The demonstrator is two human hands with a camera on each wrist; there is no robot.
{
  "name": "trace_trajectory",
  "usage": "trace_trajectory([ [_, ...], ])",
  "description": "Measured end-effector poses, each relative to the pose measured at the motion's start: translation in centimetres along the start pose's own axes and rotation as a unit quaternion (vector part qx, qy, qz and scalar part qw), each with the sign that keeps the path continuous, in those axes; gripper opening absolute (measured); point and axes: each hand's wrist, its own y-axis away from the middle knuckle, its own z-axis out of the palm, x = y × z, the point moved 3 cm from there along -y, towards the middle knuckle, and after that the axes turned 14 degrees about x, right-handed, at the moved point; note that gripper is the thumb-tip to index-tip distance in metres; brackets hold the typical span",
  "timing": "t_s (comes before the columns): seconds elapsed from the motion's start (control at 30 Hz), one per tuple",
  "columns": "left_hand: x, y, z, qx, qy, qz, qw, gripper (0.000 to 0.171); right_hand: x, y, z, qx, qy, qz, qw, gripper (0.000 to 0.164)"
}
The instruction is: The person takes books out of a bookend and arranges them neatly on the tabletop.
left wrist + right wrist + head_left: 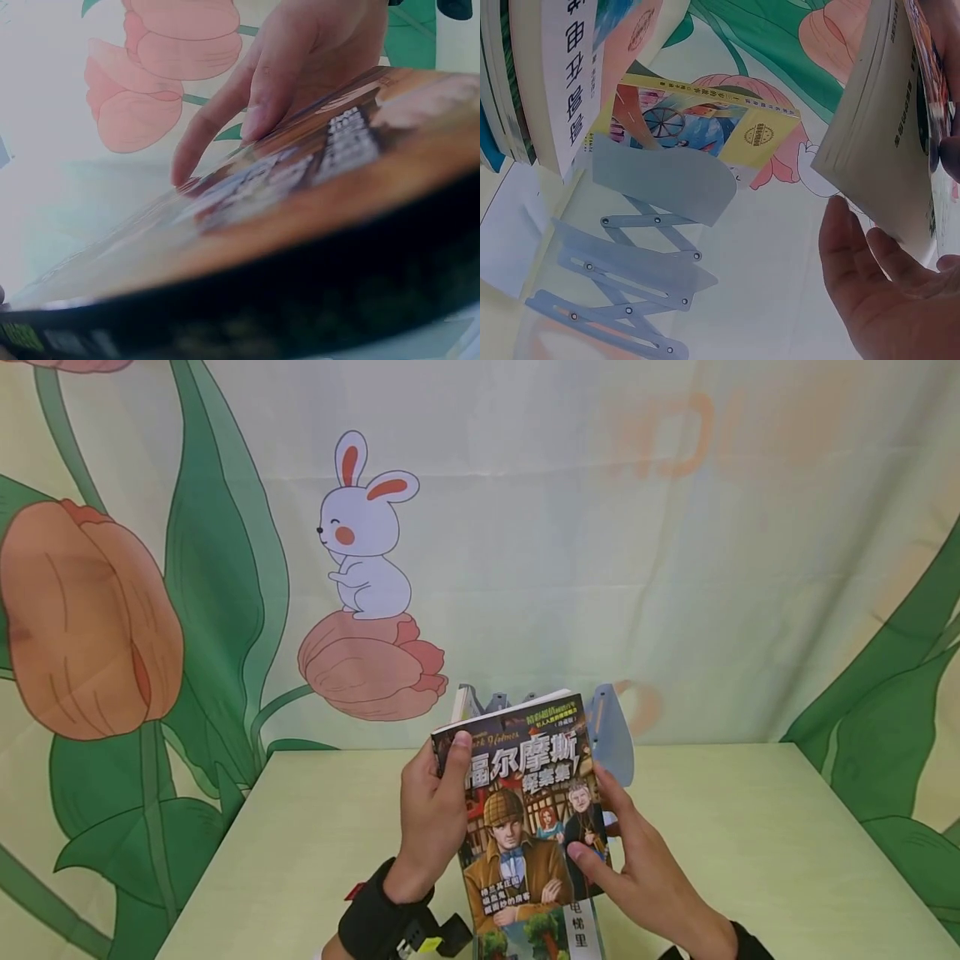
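A paperback book (525, 827) with a man in a checked cap on its cover is held up, tilted, above the table. My left hand (438, 810) grips its upper left edge, thumb on the cover; its other fingers are hidden behind. At the right edge, my right hand (648, 868) pinches the book with its thumb on the front. The right wrist view shows the white back (881, 142) of this book beside the right fingers. Close up in the left wrist view are the cover (262, 202) and the dark spine (247, 307).
A grey-blue folding bookend (645, 277) stands behind the held book. Within it leans a yellow-edged book (682, 124), and several thicker books (551, 82) stand nearby. Another book (588, 935) shows below the held one on the pale table (300, 852). A printed cloth (525, 552) hangs behind.
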Motion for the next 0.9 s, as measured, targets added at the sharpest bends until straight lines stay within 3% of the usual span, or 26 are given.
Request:
trace_trajectory([
  [0.23,-0.3,-0.1,0.2,-0.006,0.001,-0.018,0.9998,0.029,0.0,-0.2,-0.1,-0.005,-0.040,0.012,0.999,0.089],
  [0.4,-0.6,0.0,0.2,-0.010,-0.004,-0.035,0.9993,0.030,-0.1,-0.2,-0.1,-0.019,-0.044,0.031,0.998,0.089],
  [0.63,-0.9,0.1,0.5,-0.018,0.009,-0.057,0.9982,0.031,-0.1,-0.2,-0.2,-0.014,-0.042,0.022,0.999,0.089],
  [0.9,-1.5,0.1,0.7,-0.020,0.025,-0.080,0.9963,0.034,0.1,-0.2,-0.1,-0.027,-0.076,0.039,0.996,0.086],
])
